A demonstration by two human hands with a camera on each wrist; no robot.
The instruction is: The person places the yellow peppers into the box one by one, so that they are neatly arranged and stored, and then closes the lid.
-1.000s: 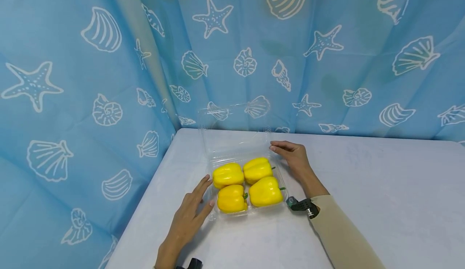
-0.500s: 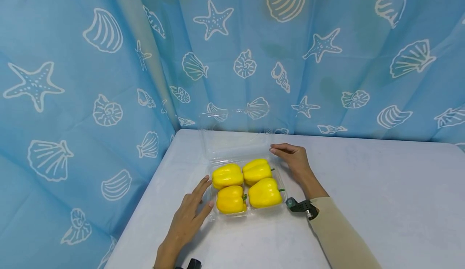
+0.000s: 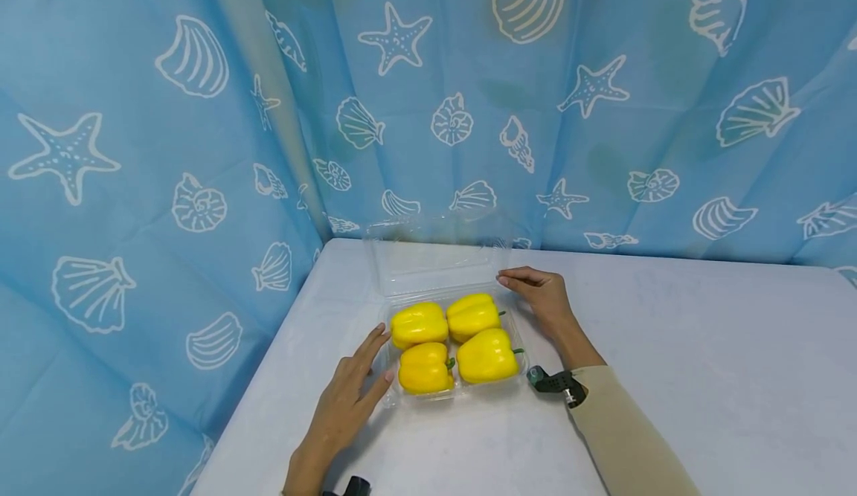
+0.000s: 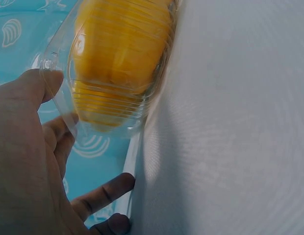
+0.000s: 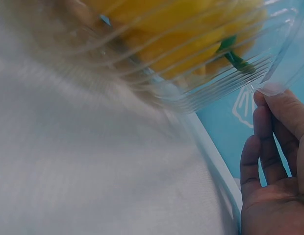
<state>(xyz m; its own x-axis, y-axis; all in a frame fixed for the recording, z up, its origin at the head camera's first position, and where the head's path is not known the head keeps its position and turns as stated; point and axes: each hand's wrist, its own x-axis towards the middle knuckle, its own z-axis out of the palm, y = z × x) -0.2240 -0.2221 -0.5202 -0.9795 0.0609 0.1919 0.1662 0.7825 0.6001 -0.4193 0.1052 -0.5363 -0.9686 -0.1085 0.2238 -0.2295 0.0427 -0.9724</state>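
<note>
Several yellow bell peppers (image 3: pixel 487 356) with green stems lie in the base of a clear plastic clamshell container (image 3: pixel 428 398). Its hinged lid (image 3: pixel 435 258) stands raised and tilted back at the far side. My left hand (image 3: pixel 351 388) is at the container's left side, fingers extended; the left wrist view has the thumb on the rim and a fingertip (image 4: pixel 68 119) against the wall. With thumb and index finger, my right hand (image 3: pixel 538 295) pinches the lid's near right corner. In the right wrist view, that pinch sits at the plastic edge, and the other fingers (image 5: pixel 250 159) hang apart from it.
The container rests on a table with a white cloth (image 3: pixel 669 347). Behind and to the left hangs a blue curtain (image 3: pixel 442 57) with white shell and starfish prints, close to the raised lid. A wrist camera (image 3: pixel 552 378) sits beside the container's right front corner.
The lid's far edge has come down a little. Both hands stay almost where they were, the right still pinching the lid corner. The peppers keep their places.
</note>
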